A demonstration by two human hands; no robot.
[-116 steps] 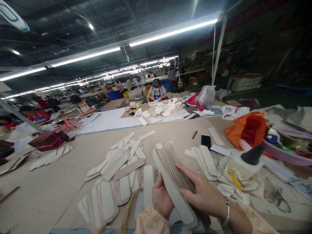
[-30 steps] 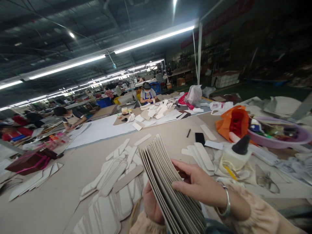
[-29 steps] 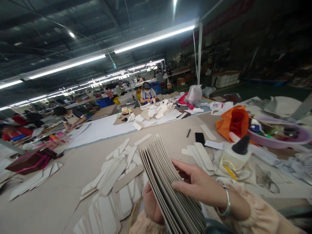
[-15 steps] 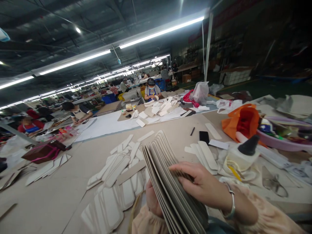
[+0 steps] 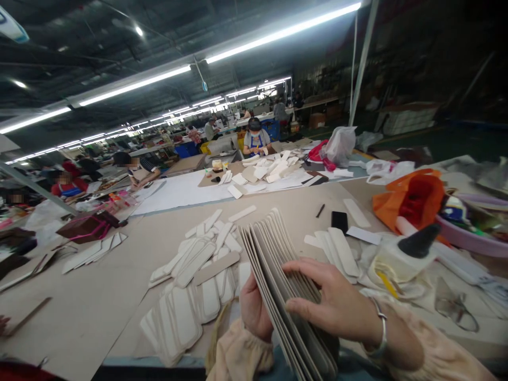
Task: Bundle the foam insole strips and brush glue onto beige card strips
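A thick stack of long, round-ended grey-beige strips (image 5: 278, 280) stands on edge, tilted, in front of me. My left hand (image 5: 254, 309) grips it from the left, and its fingers go out of sight behind the strips. On the right side, my right hand (image 5: 333, 304) holds the stack with fingers over its edges and thumb against a strip. The strips fan apart, with a gap near the thumb. Just left of the stack lies a loose pile of pale strips (image 5: 178, 317) on the table, with a browner strip (image 5: 216, 268) on top.
Right of my hands are several white strips (image 5: 341, 254), a black phone-like object (image 5: 339, 222), a glue-like bottle (image 5: 400, 259) and eyeglasses (image 5: 456, 309). Behind them stand an orange bag (image 5: 408, 198) and a purple basin (image 5: 468, 238). A co-worker (image 5: 256, 140) sits across the table.
The whole view has shifted a little. More of my left hand shows beside the stack. My right thumb has moved down along the strips, and both hands still hold the stack.
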